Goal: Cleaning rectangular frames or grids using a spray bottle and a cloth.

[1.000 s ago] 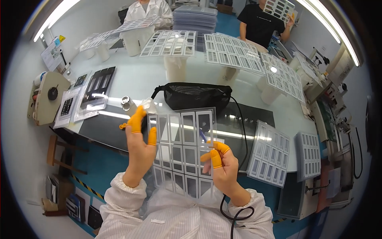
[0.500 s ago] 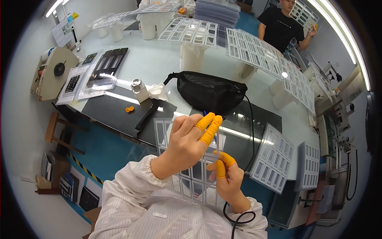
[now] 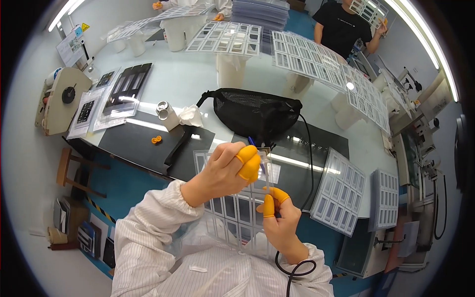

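A clear sheet (image 3: 230, 210) with rows of white-framed rectangular windows stands tilted in front of my chest. My right hand (image 3: 282, 222), with yellow finger cots on thumb and forefinger, pinches its right edge. Over the sheet's upper part is my left hand (image 3: 225, 166), also in yellow finger cots, its fingers curled together. Whatever those fingers grip, if anything, is hidden behind them. A blue pen (image 3: 251, 141) shows just beyond the left fingertips, near a black mesh bag (image 3: 257, 114) on the table.
Similar framed sheets (image 3: 339, 193) lie at the table's right edge, with a stack (image 3: 383, 198) beside them. More sheets rest on white tubs (image 3: 231, 69) further back. A silver canister (image 3: 167, 115), tissue (image 3: 190, 116) and orange finger cots (image 3: 156, 140) sit at left. Two people are across the table.
My left hand has moved slightly left and down, and its extended fingers have curled in. My right hand keeps its pinch on the sheet. The whole view has shifted a little.
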`<state>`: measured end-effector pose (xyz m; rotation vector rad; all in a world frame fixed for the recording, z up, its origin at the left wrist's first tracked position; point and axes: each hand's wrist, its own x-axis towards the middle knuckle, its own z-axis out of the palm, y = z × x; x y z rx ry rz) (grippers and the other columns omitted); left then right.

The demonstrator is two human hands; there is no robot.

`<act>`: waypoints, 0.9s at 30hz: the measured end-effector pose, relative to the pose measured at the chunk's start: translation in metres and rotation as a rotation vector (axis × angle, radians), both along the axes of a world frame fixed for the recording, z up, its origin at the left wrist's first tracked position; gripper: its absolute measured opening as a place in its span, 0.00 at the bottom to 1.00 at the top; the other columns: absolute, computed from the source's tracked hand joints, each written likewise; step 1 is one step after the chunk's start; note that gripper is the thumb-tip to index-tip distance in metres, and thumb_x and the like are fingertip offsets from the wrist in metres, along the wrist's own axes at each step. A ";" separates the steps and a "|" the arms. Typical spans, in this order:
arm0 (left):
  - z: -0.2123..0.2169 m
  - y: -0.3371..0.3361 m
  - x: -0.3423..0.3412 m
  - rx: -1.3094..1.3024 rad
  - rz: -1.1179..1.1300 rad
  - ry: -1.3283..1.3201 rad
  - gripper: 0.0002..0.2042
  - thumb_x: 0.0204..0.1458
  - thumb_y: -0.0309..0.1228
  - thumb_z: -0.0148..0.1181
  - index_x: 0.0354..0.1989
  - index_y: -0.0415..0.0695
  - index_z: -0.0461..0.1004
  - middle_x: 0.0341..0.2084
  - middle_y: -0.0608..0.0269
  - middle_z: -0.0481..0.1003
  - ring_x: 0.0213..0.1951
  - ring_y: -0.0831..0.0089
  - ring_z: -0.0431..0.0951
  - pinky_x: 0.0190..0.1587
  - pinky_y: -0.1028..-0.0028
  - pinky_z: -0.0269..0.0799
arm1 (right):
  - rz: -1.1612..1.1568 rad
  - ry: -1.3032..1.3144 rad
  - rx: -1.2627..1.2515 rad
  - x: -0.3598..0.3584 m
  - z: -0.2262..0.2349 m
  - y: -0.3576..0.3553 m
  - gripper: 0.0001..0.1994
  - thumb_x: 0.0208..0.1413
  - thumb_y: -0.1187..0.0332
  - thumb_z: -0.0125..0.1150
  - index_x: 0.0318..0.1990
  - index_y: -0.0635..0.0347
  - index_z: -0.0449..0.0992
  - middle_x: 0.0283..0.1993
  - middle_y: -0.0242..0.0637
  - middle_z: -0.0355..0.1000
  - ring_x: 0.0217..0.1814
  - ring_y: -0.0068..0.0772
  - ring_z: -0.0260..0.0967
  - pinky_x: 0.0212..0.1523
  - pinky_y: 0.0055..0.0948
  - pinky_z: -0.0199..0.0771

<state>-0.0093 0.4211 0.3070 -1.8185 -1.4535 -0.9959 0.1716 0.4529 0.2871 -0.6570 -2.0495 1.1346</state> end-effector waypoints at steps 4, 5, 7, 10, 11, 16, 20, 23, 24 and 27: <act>-0.034 -0.037 0.016 -0.306 -0.174 -0.641 0.09 0.33 0.27 0.61 0.20 0.39 0.66 0.22 0.55 0.65 0.29 0.59 0.65 0.30 0.70 0.62 | -0.041 -0.054 0.013 -0.002 -0.016 0.004 0.10 0.49 0.76 0.52 0.39 0.71 0.67 0.22 0.35 0.70 0.22 0.18 0.68 0.25 0.13 0.67; -0.039 -0.046 0.021 -0.308 -0.173 -0.642 0.09 0.33 0.27 0.61 0.20 0.39 0.66 0.22 0.55 0.65 0.29 0.59 0.65 0.30 0.70 0.62 | -0.041 -0.055 0.011 -0.003 -0.015 0.005 0.10 0.49 0.76 0.52 0.39 0.71 0.67 0.22 0.35 0.70 0.22 0.18 0.68 0.25 0.13 0.67; -0.046 -0.065 0.032 -0.389 -0.019 -0.651 0.09 0.37 0.27 0.60 0.16 0.39 0.64 0.19 0.54 0.65 0.23 0.59 0.64 0.25 0.68 0.60 | 0.081 0.013 0.033 -0.006 -0.012 0.007 0.08 0.50 0.77 0.51 0.37 0.70 0.68 0.22 0.34 0.70 0.23 0.18 0.68 0.24 0.14 0.66; -0.056 -0.088 0.037 -0.471 -0.066 -0.753 0.09 0.42 0.29 0.56 0.17 0.38 0.65 0.13 0.56 0.62 0.17 0.61 0.62 0.20 0.70 0.55 | 0.126 0.013 -0.028 -0.009 -0.006 0.005 0.05 0.50 0.77 0.51 0.35 0.69 0.69 0.21 0.34 0.69 0.21 0.18 0.66 0.22 0.14 0.64; -0.055 -0.099 0.037 -0.472 -0.062 -0.748 0.09 0.42 0.29 0.56 0.17 0.38 0.65 0.13 0.56 0.62 0.17 0.61 0.62 0.20 0.70 0.55 | 0.128 0.020 -0.029 -0.011 -0.006 0.004 0.05 0.50 0.77 0.51 0.35 0.69 0.69 0.21 0.34 0.69 0.21 0.18 0.66 0.22 0.14 0.64; -0.040 -0.159 0.033 -1.449 -0.121 -0.998 0.16 0.47 0.34 0.51 0.14 0.35 0.67 0.09 0.54 0.64 0.13 0.60 0.61 0.18 0.68 0.55 | 0.118 0.110 -0.100 -0.018 -0.004 -0.001 0.04 0.50 0.78 0.51 0.32 0.70 0.70 0.20 0.34 0.69 0.19 0.16 0.63 0.20 0.14 0.61; -0.061 -0.184 0.032 -1.798 -0.085 -0.912 0.18 0.49 0.37 0.49 0.15 0.34 0.69 0.10 0.51 0.67 0.14 0.58 0.64 0.19 0.66 0.58 | 0.094 0.129 -0.053 -0.029 -0.003 0.015 0.04 0.50 0.77 0.50 0.32 0.69 0.70 0.21 0.34 0.68 0.20 0.16 0.63 0.20 0.14 0.61; -0.072 -0.197 0.027 -1.704 0.024 -0.814 0.18 0.47 0.40 0.48 0.18 0.35 0.72 0.14 0.49 0.70 0.17 0.57 0.68 0.22 0.64 0.62 | 0.012 0.338 -0.192 -0.042 0.009 0.032 0.05 0.52 0.77 0.48 0.33 0.67 0.71 0.22 0.33 0.68 0.22 0.17 0.64 0.22 0.14 0.62; -0.074 -0.201 0.022 -1.689 0.175 -0.708 0.17 0.47 0.40 0.48 0.20 0.36 0.73 0.16 0.49 0.71 0.19 0.56 0.70 0.25 0.64 0.65 | -0.022 0.412 -0.248 -0.047 0.018 0.037 0.05 0.53 0.76 0.48 0.33 0.67 0.71 0.22 0.33 0.68 0.22 0.18 0.64 0.22 0.14 0.63; -0.131 -0.238 -0.013 -1.682 0.651 -0.412 0.15 0.45 0.38 0.46 0.23 0.39 0.75 0.21 0.50 0.74 0.27 0.52 0.74 0.31 0.64 0.69 | -0.051 0.505 -0.235 -0.058 0.043 0.054 0.06 0.54 0.72 0.50 0.32 0.65 0.71 0.22 0.35 0.69 0.19 0.18 0.63 0.21 0.15 0.64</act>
